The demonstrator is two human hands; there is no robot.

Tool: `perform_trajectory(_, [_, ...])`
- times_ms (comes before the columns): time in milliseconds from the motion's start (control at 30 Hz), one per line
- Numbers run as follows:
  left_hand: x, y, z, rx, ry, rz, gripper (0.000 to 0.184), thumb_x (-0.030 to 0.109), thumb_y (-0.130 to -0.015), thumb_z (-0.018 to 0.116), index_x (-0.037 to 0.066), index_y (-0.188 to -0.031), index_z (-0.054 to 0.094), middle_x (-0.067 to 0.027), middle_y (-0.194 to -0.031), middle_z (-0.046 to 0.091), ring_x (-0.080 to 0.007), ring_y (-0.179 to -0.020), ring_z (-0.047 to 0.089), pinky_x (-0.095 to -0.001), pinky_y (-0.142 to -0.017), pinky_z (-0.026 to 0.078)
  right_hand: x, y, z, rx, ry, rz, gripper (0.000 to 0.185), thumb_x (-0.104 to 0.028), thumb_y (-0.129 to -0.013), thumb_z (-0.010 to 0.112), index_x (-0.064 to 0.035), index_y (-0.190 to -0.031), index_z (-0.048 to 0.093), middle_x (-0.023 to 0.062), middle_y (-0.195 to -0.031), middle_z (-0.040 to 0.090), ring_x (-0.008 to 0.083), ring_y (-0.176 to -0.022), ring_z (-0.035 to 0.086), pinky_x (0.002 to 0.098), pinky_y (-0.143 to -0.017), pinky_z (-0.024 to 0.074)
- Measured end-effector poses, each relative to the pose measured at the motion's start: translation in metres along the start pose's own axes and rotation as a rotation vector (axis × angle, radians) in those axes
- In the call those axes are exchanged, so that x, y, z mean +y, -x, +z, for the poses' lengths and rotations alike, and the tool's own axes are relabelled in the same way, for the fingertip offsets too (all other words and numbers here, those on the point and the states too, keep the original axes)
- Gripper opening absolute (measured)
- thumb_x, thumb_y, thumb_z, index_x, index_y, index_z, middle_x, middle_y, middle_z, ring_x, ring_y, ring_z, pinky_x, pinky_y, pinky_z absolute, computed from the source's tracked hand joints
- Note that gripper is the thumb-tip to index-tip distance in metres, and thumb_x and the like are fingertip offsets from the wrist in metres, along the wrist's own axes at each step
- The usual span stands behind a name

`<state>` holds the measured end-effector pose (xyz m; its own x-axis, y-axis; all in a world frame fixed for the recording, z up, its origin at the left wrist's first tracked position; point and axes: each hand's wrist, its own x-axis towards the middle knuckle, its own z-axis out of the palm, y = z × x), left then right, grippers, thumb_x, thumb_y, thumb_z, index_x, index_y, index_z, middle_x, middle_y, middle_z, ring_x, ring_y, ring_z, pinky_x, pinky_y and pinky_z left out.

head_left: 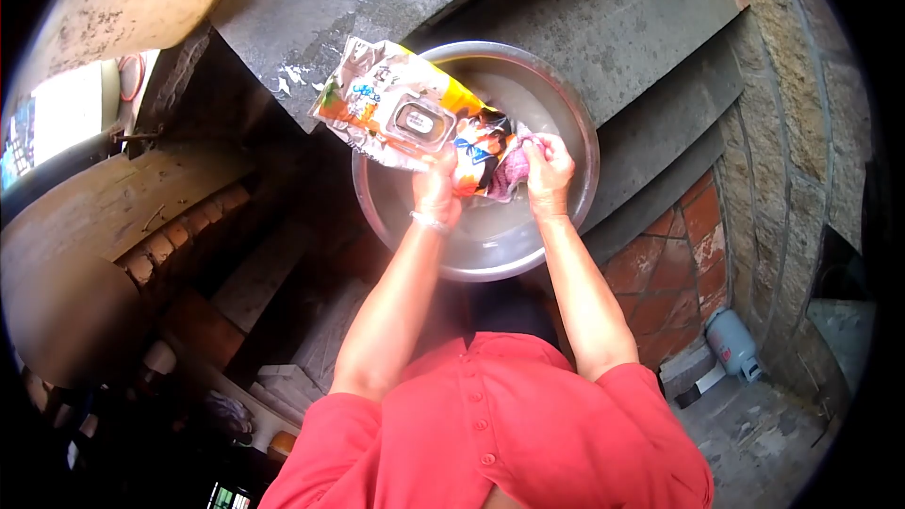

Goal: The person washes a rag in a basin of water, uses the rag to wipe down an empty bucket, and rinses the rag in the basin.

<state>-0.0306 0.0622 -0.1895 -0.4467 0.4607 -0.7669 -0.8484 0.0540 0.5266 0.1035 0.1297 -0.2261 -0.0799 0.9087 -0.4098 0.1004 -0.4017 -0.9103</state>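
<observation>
A wide metal basin (586,165) with cloudy water in it stands below both hands. Over it, my left hand (436,191) grips the lower edge of a shiny wipes packet (374,124), orange, white and yellow, with a clear plastic lid on its face. Its far left end reaches past the basin's rim. At the packet's right end, my right hand (551,172) pinches a wet-looking pink cloth (510,174) between thumb and fingers. The cloth lies against the packet; whether part of it is inside the packet I cannot tell.
A grey stone slab (311,14), wet in patches, lies behind the basin. Stone steps (650,132) run along its right, beside a stone wall (778,113). A grey-blue gas cylinder (732,344) lies near the wall at lower right. A wooden board (123,193) is at left.
</observation>
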Motion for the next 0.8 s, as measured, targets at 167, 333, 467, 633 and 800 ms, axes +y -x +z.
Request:
perform_trajectory(167, [-0.005, 0.003, -0.005, -0.086, 0.000, -0.048, 0.037, 0.005, -0.088, 0.062, -0.002, -0.123, 0.050, -0.0096, -0.113, 0.061, -0.0202, -0.099, 0.062, -0.0338, -0.086, 0.052, -0.016, 0.046, 0.011, -0.100, 0.126, -0.026, 0.008, -0.003, -0.086, 0.064, 0.0007, -0.093, 0.062, 0.0003, -0.078, 0.062, 0.0063, -0.071, 0.057, 0.0220, -0.065, 0.0477])
perform_trajectory(333, [-0.011, 0.008, -0.019, -0.021, -0.040, -0.017, 0.041, 0.000, -0.084, 0.066, 0.000, -0.122, 0.052, -0.0096, -0.111, 0.062, -0.0209, -0.099, 0.062, -0.0341, -0.088, 0.051, -0.008, -0.013, -0.003, 0.083, 0.110, -0.032, 0.008, -0.005, -0.085, 0.064, 0.0022, -0.088, 0.063, 0.0027, -0.074, 0.064, 0.0080, -0.068, 0.057, 0.0240, -0.063, 0.0475])
perform_trajectory(467, [-0.004, 0.021, -0.026, -0.125, -0.195, -0.032, 0.039, -0.003, -0.081, 0.064, -0.002, -0.118, 0.054, -0.0083, -0.107, 0.063, -0.0184, -0.095, 0.062, -0.0316, -0.085, 0.051, -0.053, 0.013, 0.010, -0.097, 0.195, -0.075, 0.005, -0.004, -0.084, 0.062, -0.0002, -0.088, 0.064, 0.0061, -0.077, 0.066, 0.0115, -0.068, 0.060, 0.0261, -0.065, 0.0485])
perform_trajectory(633, [0.005, 0.025, -0.030, -0.232, -0.224, -0.085, 0.041, -0.004, -0.079, 0.063, -0.001, -0.119, 0.054, -0.0087, -0.107, 0.064, -0.0191, -0.094, 0.063, -0.0319, -0.084, 0.052, -0.057, 0.030, 0.026, -0.461, 0.653, -0.668, 0.012, -0.001, -0.076, 0.063, -0.0008, -0.087, 0.066, 0.0144, -0.083, 0.065, 0.0331, -0.082, 0.062, 0.0392, -0.075, 0.0504])
perform_trajectory(800, [0.015, 0.046, -0.018, -0.265, -0.197, -0.258, 0.044, -0.006, -0.080, 0.061, -0.002, -0.122, 0.051, -0.0106, -0.109, 0.063, -0.0202, -0.096, 0.063, -0.0322, -0.086, 0.052, -0.052, -0.005, 0.027, -0.327, 0.656, -0.575, 0.009, -0.007, -0.079, 0.059, -0.0036, -0.084, 0.065, 0.0150, -0.082, 0.064, 0.0347, -0.080, 0.061, 0.0423, -0.072, 0.0493])
